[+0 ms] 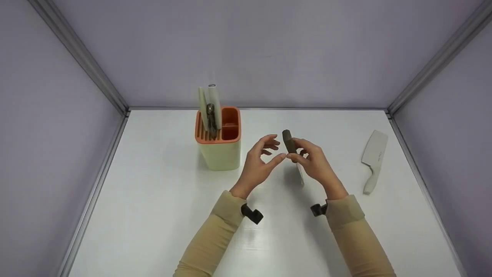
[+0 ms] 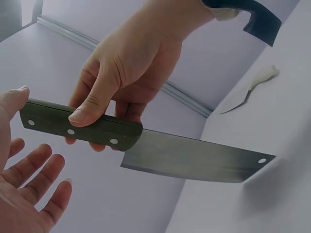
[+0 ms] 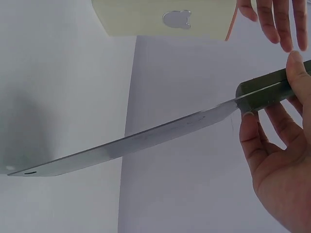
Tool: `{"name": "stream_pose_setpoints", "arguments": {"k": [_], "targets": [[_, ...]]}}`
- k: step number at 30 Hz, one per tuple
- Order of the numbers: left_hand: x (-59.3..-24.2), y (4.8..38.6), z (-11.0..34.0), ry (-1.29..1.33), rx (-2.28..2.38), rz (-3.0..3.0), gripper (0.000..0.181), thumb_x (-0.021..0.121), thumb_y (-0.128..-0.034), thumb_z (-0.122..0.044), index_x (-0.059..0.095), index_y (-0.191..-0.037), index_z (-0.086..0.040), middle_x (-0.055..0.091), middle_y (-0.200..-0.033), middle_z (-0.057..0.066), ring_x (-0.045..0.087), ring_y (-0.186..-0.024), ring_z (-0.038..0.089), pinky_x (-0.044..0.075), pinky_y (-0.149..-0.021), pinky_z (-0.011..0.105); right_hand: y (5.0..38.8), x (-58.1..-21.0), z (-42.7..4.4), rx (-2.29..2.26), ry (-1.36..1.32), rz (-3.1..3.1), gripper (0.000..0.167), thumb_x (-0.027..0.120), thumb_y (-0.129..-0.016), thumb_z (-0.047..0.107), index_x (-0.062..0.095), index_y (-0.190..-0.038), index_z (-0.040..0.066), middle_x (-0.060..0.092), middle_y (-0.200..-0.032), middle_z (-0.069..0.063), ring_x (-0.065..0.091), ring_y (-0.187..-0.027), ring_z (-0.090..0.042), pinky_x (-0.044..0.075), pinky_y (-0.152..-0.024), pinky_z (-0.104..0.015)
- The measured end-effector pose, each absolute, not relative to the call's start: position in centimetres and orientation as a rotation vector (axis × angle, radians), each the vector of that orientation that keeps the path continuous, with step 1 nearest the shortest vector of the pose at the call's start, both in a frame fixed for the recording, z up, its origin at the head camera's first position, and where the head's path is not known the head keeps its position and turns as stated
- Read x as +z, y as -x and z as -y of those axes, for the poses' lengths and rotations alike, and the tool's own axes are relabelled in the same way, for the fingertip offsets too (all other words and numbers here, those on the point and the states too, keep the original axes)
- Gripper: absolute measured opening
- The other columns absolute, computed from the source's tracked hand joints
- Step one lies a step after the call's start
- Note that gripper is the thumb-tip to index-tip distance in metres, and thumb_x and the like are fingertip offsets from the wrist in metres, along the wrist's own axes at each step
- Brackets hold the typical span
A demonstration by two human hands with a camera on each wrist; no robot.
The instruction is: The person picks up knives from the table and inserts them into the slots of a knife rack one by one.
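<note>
My right hand [image 1: 317,163] pinches the dark green handle of a kitchen knife [image 2: 194,156] between thumb and fingers. The broad steel blade has a small hole near its tip and slants down toward the tabletop. Three pale rivets show on the handle in the left wrist view. My left hand [image 1: 255,165] is by the handle's butt end, fingers loosely spread and not wrapped round it. Its thumb is at or just beside that end; whether it touches I cannot tell.
A pale green knife holder [image 1: 221,156] with an orange slotted top stands left of my hands. Two light-handled knives and a dark utensil [image 1: 211,119] of unclear kind stand in it. An off-white cleaver [image 1: 376,152] lies at the right. Walls enclose the white table [image 1: 153,200].
</note>
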State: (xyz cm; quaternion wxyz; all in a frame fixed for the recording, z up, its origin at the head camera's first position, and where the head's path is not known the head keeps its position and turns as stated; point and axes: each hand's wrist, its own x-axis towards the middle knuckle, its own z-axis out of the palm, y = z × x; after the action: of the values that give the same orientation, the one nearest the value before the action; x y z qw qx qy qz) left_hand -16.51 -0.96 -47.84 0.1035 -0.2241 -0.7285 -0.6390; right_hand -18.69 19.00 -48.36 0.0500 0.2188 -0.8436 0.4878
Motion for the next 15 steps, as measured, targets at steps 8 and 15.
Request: {"name": "stream_pose_setpoints", "arguments": {"k": [8,15], "targets": [[-46.8,17.4,0.7,0.682,-1.792,2.124,0.049,0.071,-0.0925,-0.023,0.054,-0.134,-0.004,0.062,-0.117,0.007,0.059,-0.106,0.020,0.049,-0.086,0.041,17.9,-47.6,-17.1,1.539,-0.630,2.507,0.042,0.070,-0.086,0.004,0.061,-0.127,-0.004,0.066,-0.111,-0.016,0.061,-0.099,-0.027,0.049,-0.081,-0.046],[-46.4,17.6,0.8,0.681,-1.701,2.151,0.044,0.069,-0.0942,-0.024,0.057,-0.131,-0.003,0.062,-0.114,0.006,0.057,-0.105,0.015,0.049,-0.085,0.035,17.4,-47.6,-16.0,1.548,-0.643,2.487,0.039,0.071,-0.086,0.003,0.062,-0.124,-0.006,0.066,-0.115,-0.017,0.063,-0.097,-0.027,0.051,-0.078,-0.033]]}}
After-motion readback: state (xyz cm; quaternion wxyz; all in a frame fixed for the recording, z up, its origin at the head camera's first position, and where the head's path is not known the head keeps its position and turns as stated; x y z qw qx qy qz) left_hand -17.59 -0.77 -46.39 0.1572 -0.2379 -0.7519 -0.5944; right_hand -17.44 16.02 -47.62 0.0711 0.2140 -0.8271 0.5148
